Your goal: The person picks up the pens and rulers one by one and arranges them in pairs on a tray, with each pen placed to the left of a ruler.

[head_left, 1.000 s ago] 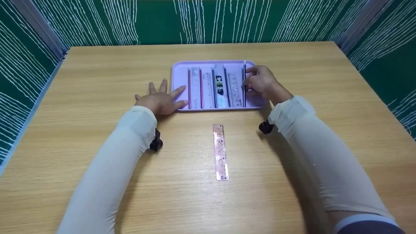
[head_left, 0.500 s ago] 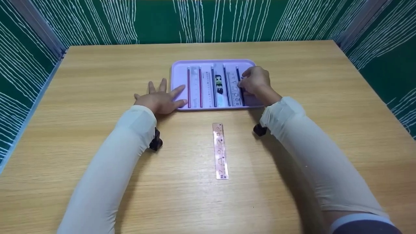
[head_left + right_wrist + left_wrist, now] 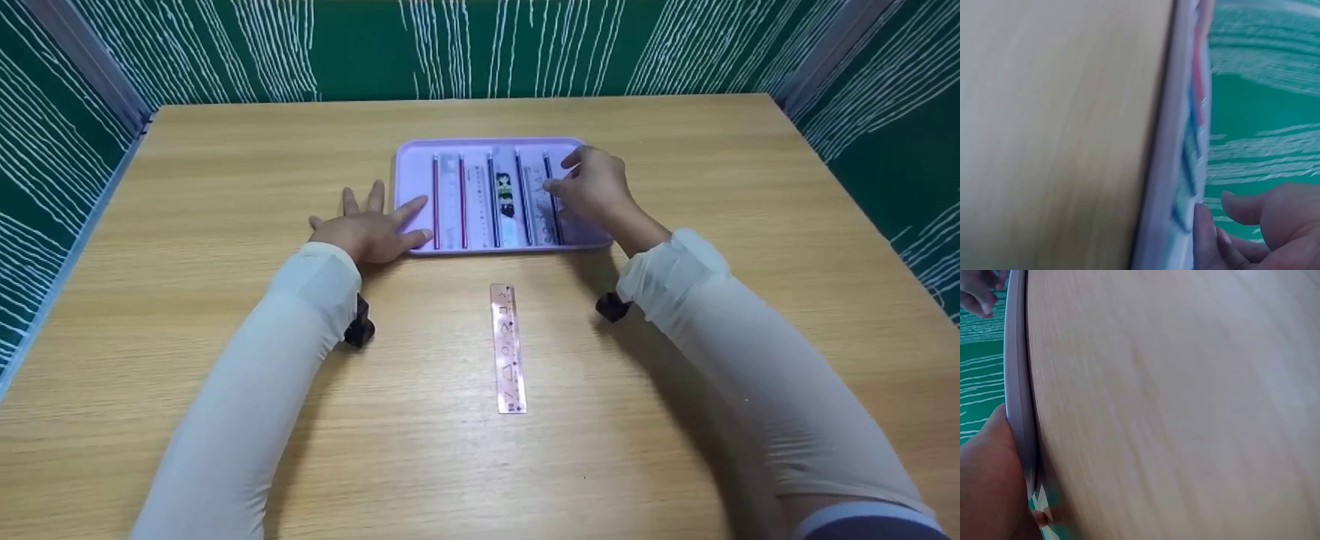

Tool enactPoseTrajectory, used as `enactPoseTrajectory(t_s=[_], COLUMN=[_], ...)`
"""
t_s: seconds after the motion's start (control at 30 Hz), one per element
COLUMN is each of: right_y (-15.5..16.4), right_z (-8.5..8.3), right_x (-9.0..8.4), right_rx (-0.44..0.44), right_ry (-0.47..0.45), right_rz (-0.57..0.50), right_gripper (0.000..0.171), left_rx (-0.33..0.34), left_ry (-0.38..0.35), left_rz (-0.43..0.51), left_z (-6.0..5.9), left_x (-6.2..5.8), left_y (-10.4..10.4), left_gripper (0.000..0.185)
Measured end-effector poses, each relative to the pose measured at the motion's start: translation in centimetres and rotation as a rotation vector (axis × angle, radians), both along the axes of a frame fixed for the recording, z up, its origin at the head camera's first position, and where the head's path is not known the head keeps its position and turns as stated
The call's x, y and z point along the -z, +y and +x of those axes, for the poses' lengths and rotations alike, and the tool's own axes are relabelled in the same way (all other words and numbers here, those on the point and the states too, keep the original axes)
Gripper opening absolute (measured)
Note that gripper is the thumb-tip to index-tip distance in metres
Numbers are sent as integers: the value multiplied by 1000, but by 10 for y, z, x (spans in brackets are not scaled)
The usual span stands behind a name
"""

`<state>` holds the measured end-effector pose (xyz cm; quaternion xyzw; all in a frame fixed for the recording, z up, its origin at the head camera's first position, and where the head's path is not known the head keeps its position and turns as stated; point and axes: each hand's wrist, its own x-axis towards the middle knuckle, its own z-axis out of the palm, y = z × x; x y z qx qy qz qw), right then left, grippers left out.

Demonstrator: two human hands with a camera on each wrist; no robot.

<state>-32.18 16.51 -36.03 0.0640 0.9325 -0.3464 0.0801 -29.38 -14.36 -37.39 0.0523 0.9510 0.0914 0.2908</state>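
Note:
A lilac tray [image 3: 409, 169] holds red and dark pencils lying in a row, with clear rulers between them. My left hand [image 3: 367, 231] rests with spread fingers at the tray's left end, thumb and forefinger over its rim. In the left wrist view that hand [image 3: 991, 481] lies against the tray's side [image 3: 1019, 377]. My right hand [image 3: 596, 184] is over the tray's right end, beside the rightmost dark pencil [image 3: 557, 225]. Thumb and fingers stand apart with nothing between them in the right wrist view, where the hand [image 3: 1292, 225] is just past the tray's wall [image 3: 1162, 169].
A pink stencil ruler [image 3: 509, 349] lies lengthwise on the wooden table [image 3: 420, 450], in front of the tray. Green panels [image 3: 360, 52] with white streaks stand behind the table and at both sides.
My right hand has brought the rightmost dark pencil left, laid it beside the stencil ruler in the tray, and let go. The left hand has stayed in place.

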Motion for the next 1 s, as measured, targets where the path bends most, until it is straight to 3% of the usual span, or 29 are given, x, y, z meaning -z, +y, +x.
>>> enactPoseTrajectory(t_s=[0.1,0.27,0.43,0.73,1.0], right_y=[-2,-8,-16,-27,-33], right_z=[14,44,73,106,121], right_x=[-4,3,12,21,26], right_rx=[-29,-110,-188,-306,-358], right_ry=[-34,-83,-121,-161,-118], right_rz=[-98,-248,-316,-216,-216], right_gripper=[52,38,32,73,66], left_rx=[1,1,-8,-13,-5], left_ry=[1,-2,-7,-7,0], left_rz=[-3,-10,-1,0,-8], left_z=[0,-1,-1,1,0], left_x=[1,1,1,2,1], left_y=[0,0,0,0,0], left_gripper=[72,73,73,73,74])
